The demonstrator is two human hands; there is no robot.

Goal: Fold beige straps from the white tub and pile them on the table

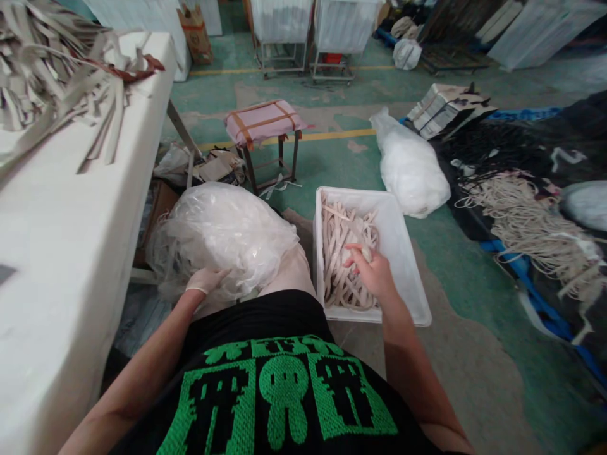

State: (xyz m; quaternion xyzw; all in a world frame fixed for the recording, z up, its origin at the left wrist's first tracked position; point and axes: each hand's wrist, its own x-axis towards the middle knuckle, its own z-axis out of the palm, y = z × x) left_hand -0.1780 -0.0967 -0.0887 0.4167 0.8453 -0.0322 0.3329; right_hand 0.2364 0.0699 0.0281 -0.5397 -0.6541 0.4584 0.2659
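Observation:
A large clear plastic bag [227,227] lies bunched over my lap. My left hand [205,281], in a pale glove, is at its near side with film gathered around the fingers; it appears closed on the film. To the right on the floor stands a white plastic bin [405,265] with a heap of beige fabric strips [339,272] along its left side. My right hand [372,268] is over these strips, its fingers loosely bent and apart, with a pale covering on one digit. I see no strip gripped in it.
A white-topped table [80,234] runs along the left, with piled strips [52,82] on it. Ahead stands a stool [265,123] with a pink cover. A stuffed white bag [412,170] lies beyond the bin. Cord bundles [535,227] lie at right; wheeled carts [282,31] stand behind.

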